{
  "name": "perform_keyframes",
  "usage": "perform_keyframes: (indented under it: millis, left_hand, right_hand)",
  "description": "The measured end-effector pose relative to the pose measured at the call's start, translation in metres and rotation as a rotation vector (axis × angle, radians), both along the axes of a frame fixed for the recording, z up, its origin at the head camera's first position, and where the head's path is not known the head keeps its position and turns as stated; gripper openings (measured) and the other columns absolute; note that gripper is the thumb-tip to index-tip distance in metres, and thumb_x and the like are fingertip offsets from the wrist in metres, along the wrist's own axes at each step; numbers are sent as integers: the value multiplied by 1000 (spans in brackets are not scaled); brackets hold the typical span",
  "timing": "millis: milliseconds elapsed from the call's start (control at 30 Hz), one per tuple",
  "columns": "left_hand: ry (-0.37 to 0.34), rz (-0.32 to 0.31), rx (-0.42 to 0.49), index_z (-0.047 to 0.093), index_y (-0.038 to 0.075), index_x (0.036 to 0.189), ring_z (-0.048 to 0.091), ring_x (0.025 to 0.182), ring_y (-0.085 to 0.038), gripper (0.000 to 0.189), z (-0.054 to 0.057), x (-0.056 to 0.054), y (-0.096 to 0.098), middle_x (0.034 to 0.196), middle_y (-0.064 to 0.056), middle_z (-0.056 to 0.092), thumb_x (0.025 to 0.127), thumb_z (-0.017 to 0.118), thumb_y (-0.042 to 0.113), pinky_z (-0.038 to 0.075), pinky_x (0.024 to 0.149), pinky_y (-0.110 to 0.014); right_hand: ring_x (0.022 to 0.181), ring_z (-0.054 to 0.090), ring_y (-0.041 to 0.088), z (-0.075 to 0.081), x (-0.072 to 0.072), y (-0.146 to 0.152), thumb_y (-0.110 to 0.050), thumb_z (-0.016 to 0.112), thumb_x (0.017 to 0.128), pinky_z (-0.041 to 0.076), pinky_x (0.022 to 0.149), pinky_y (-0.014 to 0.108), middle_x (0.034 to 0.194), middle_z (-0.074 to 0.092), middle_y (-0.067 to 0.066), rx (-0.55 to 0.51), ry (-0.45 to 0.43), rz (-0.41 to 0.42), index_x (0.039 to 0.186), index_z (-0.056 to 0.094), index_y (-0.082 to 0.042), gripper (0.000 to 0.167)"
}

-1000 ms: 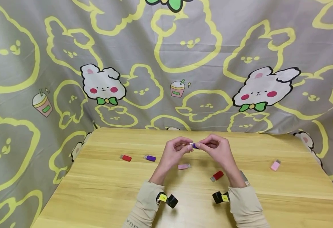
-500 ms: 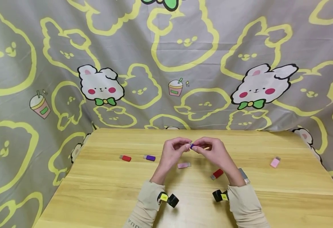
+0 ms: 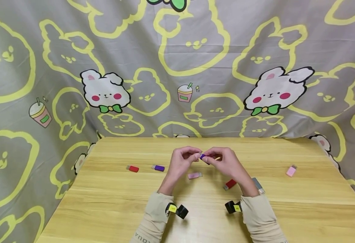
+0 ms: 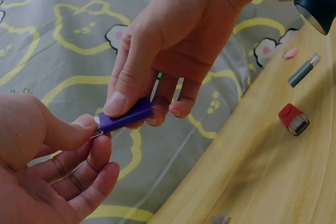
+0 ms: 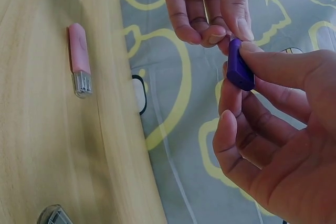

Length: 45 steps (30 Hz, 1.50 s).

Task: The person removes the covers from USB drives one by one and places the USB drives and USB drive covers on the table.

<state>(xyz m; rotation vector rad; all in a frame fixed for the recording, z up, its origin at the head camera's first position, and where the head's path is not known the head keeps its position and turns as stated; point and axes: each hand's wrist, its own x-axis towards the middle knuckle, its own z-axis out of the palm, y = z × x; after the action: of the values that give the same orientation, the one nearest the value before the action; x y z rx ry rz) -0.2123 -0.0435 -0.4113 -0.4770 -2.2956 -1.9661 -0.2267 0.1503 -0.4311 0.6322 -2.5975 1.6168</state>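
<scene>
Above the far part of the table, both hands meet at a purple USB flash drive (image 3: 203,156). My right hand (image 3: 226,161) pinches its purple body between thumb and fingers. At the drive's other end, the thumb and fingertips of my left hand (image 3: 181,162) pinch a small clear or shiny end piece (image 4: 96,121), mostly hidden by the fingertips. The purple body (image 4: 126,115) slants between the two hands in the left wrist view. Below the hands lies a pink flash drive (image 3: 194,175) with a clear-looking end (image 5: 82,84).
On the wooden table (image 3: 110,202) lie a red drive (image 3: 133,168) and another purple drive (image 3: 158,168) at left. Near the right forearm are a red drive (image 3: 230,184) and a grey drive (image 3: 258,186). A pink drive (image 3: 291,170) lies far right. A patterned curtain (image 3: 153,84) stands behind.
My right hand has moved left, closer to my left hand, and the purple drive between them has turned to slant down to the right. The view has shifted slightly.
</scene>
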Motion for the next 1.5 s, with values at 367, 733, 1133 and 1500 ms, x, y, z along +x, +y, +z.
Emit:
perform_keyframes:
  millis: [367, 733, 1133, 1500]
  left_hand:
    - [-24, 9, 26, 73, -14, 100, 69, 85, -48, 10, -22, -14, -4, 97, -28, 73, 92, 70, -10, 57, 79, -54]
    - [-3, 18, 16, 78, -5, 99, 71, 79, -31, 9, -26, -16, -5, 95, -19, 75, 92, 74, -2, 60, 76, -46]
    - [-6, 189, 159, 75, -11, 98, 67, 70, -11, 9, -19, -24, -45, 95, -23, 74, 91, 73, -7, 58, 71, -24]
    - [-27, 110, 49, 76, -7, 98, 69, 73, -25, 9, -27, -27, -33, 90, -22, 73, 91, 74, -3, 59, 69, -27]
  right_hand:
    - [81, 70, 17, 2, 0, -3, -16, 77, 94, 58, 70, 30, 94, 76, 2, 10, 3, 7, 102, 79, -7, 11]
    - [79, 69, 16, 6, 1, -3, -15, 78, 93, 57, 69, 30, 92, 76, 1, 35, 8, -8, 99, 79, -9, 9]
    - [81, 67, 24, 5, 0, 28, -17, 78, 94, 52, 66, 28, 91, 75, 2, 110, -61, -80, 100, 78, -7, 12]
    - [79, 66, 20, -16, -8, 17, -12, 76, 93, 51, 67, 30, 89, 74, 7, 74, -125, -200, 97, 75, -2, 10]
